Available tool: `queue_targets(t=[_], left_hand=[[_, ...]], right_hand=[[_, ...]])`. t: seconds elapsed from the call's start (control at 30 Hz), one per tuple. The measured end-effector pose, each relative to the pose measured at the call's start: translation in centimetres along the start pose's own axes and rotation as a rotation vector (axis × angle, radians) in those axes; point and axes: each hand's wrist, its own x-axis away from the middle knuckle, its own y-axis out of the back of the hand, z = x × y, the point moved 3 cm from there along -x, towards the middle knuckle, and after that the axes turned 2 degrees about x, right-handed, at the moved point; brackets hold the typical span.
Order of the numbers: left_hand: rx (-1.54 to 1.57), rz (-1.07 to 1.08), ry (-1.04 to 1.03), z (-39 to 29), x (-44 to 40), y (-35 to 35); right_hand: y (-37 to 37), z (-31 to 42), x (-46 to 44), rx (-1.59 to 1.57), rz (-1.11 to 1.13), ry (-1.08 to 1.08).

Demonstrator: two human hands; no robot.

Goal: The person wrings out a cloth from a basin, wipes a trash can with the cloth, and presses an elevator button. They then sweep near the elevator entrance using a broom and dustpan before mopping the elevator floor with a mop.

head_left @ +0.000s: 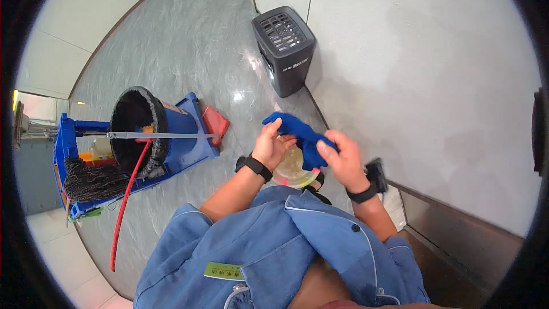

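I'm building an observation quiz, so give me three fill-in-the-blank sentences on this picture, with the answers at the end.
1. The left hand and right hand both hold a crumpled cloth coloured ____.
2. A narrow black band circles each ____.
3. In the picture, the round blue bin stands to the ____ of the tall black rectangular bin.
Missing words: blue; wrist; left.
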Motion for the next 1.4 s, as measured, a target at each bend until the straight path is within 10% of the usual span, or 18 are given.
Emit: queue_targets(t=[0.07,0.23,0.67,0.83,1.17,1.33,1.4], left_hand=[[-0.018,0.025,0.034,0.1,1.9,-2.1],[0.161,0.439,0.221,0.0,4.0,-4.4],[-0.238,0.109,0.037,-5.4,4.7,-3.4],[-0.124,0.191,0.066,-5.5,6.3,-4.5],[-0.683,0.07,-0.624,-15.2,3.6,-0.6],[-0.796,-0.009,-0.543,-17.8,-11.3,7.8],[-0.487,-0.052,-0.086,-17.9,-14.2,9.6]], right_hand=[[-2.2,-1.7,-0.1,-1.041,-0.067,-0.559],[-7.9,-3.3,-1.0,-1.625,-0.1,-0.712],[-5.6,-2.6,1.6,-0.447,-0.394,-0.548],[-10.9,-2.4,2.2,-1.5,0.037,-0.648],[-8.0,-0.8,-13.5,-0.961,-0.199,-0.271],[-6.0,-4.9,-23.5,-0.545,-0.402,-0.15],[-6.5,-9.1,-26.7,-0.295,-0.397,-0.235]])
